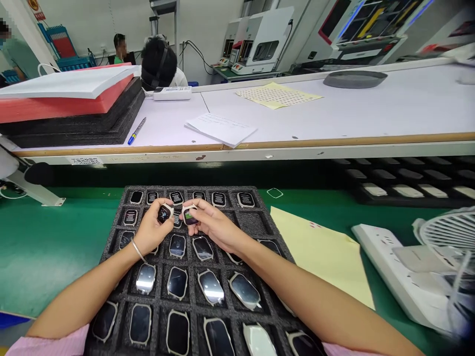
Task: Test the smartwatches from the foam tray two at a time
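My left hand [153, 228] is closed round a smartwatch body [164, 213] with a lit dark face, thumb along its side. Close beside it, my right hand [211, 223] grips a second smartwatch body [190, 214] whose screen shows some green, the thumb lying over its front. Both are held above a dark foam tray [256, 225] with square compartments. Many pockets hold watch bodies without straps; several in the back rows, such as one watch [245, 200], show lit text. Nearer ones, like this watch [178, 332], have dark screens. My forearms hide part of the tray.
Right of the tray lie a yellow sheet [322, 252], a white power strip [393, 277] and a small fan [449, 232]. A raised shelf [289, 118] crosses behind, bearing stacked foam sheets [70, 113], papers [220, 128] and a pen [137, 131]. Another filled tray [411, 198] sits beneath it.
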A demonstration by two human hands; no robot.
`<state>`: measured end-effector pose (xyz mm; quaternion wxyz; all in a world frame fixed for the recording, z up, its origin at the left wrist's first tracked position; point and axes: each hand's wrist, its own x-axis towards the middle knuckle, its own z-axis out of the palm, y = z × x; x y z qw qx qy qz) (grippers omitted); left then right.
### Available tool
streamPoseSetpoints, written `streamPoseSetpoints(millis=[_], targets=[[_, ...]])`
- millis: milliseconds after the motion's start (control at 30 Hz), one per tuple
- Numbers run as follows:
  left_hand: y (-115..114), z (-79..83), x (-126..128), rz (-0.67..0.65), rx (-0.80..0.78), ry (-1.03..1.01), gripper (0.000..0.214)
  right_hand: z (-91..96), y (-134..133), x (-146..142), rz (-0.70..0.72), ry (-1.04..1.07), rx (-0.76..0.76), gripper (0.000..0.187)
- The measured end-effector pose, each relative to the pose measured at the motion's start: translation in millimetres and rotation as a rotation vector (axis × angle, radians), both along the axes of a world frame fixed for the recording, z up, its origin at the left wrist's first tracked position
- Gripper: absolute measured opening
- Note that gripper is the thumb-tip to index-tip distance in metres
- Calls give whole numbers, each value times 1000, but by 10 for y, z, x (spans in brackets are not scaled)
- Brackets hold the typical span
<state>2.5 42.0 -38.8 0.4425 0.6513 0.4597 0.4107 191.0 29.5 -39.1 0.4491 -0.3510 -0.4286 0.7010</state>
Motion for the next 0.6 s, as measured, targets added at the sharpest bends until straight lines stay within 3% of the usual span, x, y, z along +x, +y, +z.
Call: streamPoseSetpoints(millis=[467, 600], targets=[[-16, 14, 3, 30, 27, -32, 28, -9, -5, 2, 4, -25, 0, 30], [-25, 67, 28, 30, -110, -141, 42, -13, 1, 1, -9, -23, -17, 32]])
